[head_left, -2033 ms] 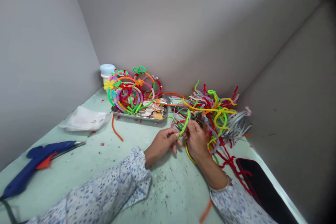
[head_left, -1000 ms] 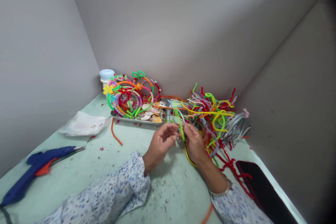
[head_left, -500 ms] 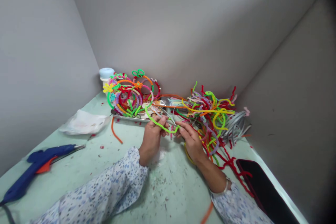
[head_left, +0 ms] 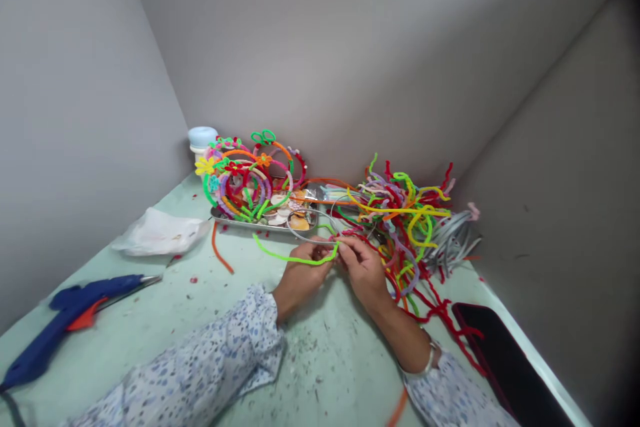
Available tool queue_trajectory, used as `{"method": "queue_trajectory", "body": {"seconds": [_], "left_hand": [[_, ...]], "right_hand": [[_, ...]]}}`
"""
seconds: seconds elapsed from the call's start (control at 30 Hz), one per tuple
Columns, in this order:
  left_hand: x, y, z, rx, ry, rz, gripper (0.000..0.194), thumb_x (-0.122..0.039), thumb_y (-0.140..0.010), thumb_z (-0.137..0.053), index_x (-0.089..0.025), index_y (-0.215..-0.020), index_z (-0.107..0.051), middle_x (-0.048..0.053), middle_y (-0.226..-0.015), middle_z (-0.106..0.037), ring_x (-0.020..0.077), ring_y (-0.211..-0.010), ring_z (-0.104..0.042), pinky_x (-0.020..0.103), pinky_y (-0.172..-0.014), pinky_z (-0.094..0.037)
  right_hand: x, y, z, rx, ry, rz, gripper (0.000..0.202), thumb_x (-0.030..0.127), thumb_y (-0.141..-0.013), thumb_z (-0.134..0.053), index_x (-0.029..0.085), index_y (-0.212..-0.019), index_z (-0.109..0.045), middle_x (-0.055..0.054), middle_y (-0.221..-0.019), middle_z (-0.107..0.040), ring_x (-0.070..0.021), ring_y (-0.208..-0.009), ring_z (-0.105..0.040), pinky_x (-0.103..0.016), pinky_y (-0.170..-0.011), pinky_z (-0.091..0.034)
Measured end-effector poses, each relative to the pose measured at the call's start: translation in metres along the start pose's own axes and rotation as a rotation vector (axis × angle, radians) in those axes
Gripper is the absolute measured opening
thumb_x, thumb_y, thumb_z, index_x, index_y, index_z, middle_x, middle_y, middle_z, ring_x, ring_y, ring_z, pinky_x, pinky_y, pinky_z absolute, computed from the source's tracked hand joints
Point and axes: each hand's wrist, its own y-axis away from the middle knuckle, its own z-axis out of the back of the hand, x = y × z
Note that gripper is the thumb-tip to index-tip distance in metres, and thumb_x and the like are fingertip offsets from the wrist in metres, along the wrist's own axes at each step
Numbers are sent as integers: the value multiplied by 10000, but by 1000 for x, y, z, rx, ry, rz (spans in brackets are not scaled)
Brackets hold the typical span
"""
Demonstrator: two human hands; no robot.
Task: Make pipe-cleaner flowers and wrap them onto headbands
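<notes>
Close together above the table, both hands work at one end of a thin grey headband (head_left: pixel 306 238), whose loop curves away in front of them. A lime-green pipe cleaner (head_left: pixel 280 256) meets the headband at my fingertips; its long free end passes over my left hand and points left. My left hand (head_left: pixel 304 273) has its fingers curled shut at the headband, the fingertips partly hidden. With thumb and forefinger, my right hand (head_left: pixel 364 273) pinches the pipe cleaner where it bends against the headband.
Finished wrapped headbands (head_left: pixel 245 177) stand on a metal tray (head_left: pixel 250 225) of small flat pieces. To the right lie tangled pipe cleaners (head_left: pixel 400 213), grey headbands (head_left: pixel 457 233) and a phone (head_left: pixel 505 360). A blue glue gun (head_left: pixel 70 320), a plastic bag (head_left: pixel 160 233) and a lidded jar (head_left: pixel 203 139) are at left.
My left hand has moved slightly lower and right, closer to my right hand. The pipe cleaner's free end has swung down and left, and the headband's loop now shows more clearly.
</notes>
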Motion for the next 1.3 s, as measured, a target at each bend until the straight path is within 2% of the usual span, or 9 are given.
{"method": "queue_trajectory", "body": {"seconds": [0.1, 0.23, 0.33, 0.43, 0.5, 0.6, 0.8, 1.03, 1.3], "left_hand": [[-2, 2, 3, -46, -217, -74, 162, -304, -787, -603, -154, -831, -644, 49, -798, -661, 144, -723, -590, 249, -655, -447], [-7, 3, 7, -74, -361, -222, 133, -274, -827, -559, -167, -806, -635, 31, -758, -639, 134, -701, -568, 241, -652, -439], [-10, 5, 7, -125, -449, -383, 83, -228, -817, -572, -182, -857, -628, 29, -797, -606, 136, -735, -555, 250, -684, -446], [-13, 6, 6, -173, -507, -485, 172, -186, -801, -580, -217, -960, -636, 52, -939, -572, 159, -871, -558, 274, -774, -458], [-13, 6, 5, -154, -487, -468, 252, -165, -793, -580, -240, -1027, -636, 68, -1056, -542, 171, -951, -555, 281, -813, -462], [-10, 4, 5, -93, -386, -378, 281, -146, -785, -578, -252, -1035, -648, 68, -1111, -533, 165, -926, -574, 268, -773, -478], [-6, -2, 9, -87, -355, -343, 150, -187, -792, -603, -244, -894, -696, 43, -885, -631, 157, -818, -576, 257, -731, -441], [-5, -2, 10, -75, -358, -358, 137, -245, -817, -592, -238, -903, -698, 44, -854, -639, 159, -804, -570, 259, -723, -422], [-6, -2, 10, -78, -311, -301, 122, -246, -794, -616, -247, -862, -717, 37, -797, -656, 167, -780, -565, 261, -708, -413]], "right_hand": [[-1, -1, -1, -40, 2, -49, 246, 370, -824, -568, 183, -962, -649, -17, -732, -615, -133, -590, -526, -247, -521, -400], [-1, -1, -1, -65, -1, -75, 218, 377, -821, -570, 179, -892, -621, 20, -608, -555, -124, -541, -495, -239, -505, -382], [0, 0, 0, -54, 25, -49, 188, 366, -824, -564, 181, -817, -601, 30, -585, -530, -118, -531, -474, -236, -511, -375], [3, 1, 0, -37, 58, -43, 179, 355, -820, -565, 185, -766, -587, 36, -566, -504, -116, -520, -450, -236, -504, -365], [4, 1, 0, -20, 74, -45, 178, 352, -817, -567, 187, -753, -584, 35, -566, -498, -118, -517, -443, -238, -502, -362], [6, 2, -1, 22, 73, -46, 176, 355, -821, -559, 190, -770, -593, 28, -572, -507, -127, -527, -456, -244, -506, -368], [4, 3, 0, 64, 20, -39, 185, 361, -844, -524, 195, -836, -606, 19, -587, -528, -135, -538, -479, -245, -502, -375], [4, 2, 0, 16, 39, -15, 160, 344, -833, -541, 196, -797, -590, 25, -586, -507, -128, -534, -462, -245, -511, -372], [4, 3, 1, 43, 42, -16, 164, 351, -836, -540, 201, -787, -582, 27, -579, -492, -129, -531, -447, -244, -504, -363]]}}
